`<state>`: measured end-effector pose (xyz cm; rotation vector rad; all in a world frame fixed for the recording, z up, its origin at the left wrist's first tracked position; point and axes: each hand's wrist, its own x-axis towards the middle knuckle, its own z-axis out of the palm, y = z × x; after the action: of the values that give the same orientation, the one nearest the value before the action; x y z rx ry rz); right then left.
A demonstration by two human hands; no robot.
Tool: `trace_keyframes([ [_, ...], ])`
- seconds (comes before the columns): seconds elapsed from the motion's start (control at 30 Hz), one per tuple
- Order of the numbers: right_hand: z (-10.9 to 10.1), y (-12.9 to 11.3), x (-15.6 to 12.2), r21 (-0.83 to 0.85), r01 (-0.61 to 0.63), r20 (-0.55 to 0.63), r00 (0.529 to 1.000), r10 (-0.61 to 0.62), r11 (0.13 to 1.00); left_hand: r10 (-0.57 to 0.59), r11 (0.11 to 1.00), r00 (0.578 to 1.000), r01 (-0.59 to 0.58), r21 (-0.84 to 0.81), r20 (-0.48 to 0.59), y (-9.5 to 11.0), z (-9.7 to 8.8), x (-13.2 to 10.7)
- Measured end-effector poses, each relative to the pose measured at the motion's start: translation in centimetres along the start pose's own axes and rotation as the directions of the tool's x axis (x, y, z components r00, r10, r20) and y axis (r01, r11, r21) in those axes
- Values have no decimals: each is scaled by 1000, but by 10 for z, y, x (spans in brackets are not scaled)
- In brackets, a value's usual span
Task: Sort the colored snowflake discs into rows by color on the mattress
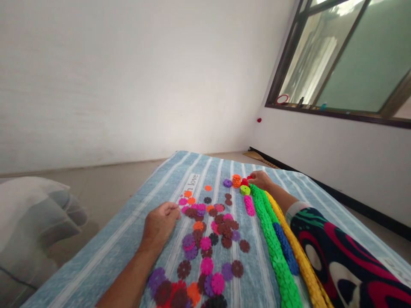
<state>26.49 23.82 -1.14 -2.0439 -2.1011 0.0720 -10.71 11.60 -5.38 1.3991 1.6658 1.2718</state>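
— What's lying on the blanket (128,239)?
— The green chain (272,244) runs along its right side, with loose discs (205,243) in the middle
— And the hands?
— Left hand (159,223) has its fingers curled together beside the discs; right hand (260,179) is at the chain's far end, grip unclear

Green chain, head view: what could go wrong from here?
1. The green chain is long and lies on a soft blanket; pressure from the right hand at its far end might buckle or split it.
2. It lies against the yellow chain, so moving one may drag the other.
3. The left hand rests beside the loose discs; a sweep could scatter them.
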Motion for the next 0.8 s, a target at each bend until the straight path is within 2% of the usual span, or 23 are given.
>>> trace_keyframes([
  [0.33, 14, 1, 22, 39, 0, 41, 999, -2, 999, -13, 999, 1000, 13, 39, 6, -3, 1, 0],
  [0.8, 9, -9, 14, 1, 6, 92, 996, -6, 1000, 25, 997, 1000, -25, 72, 7, -7, 1, 1],
])
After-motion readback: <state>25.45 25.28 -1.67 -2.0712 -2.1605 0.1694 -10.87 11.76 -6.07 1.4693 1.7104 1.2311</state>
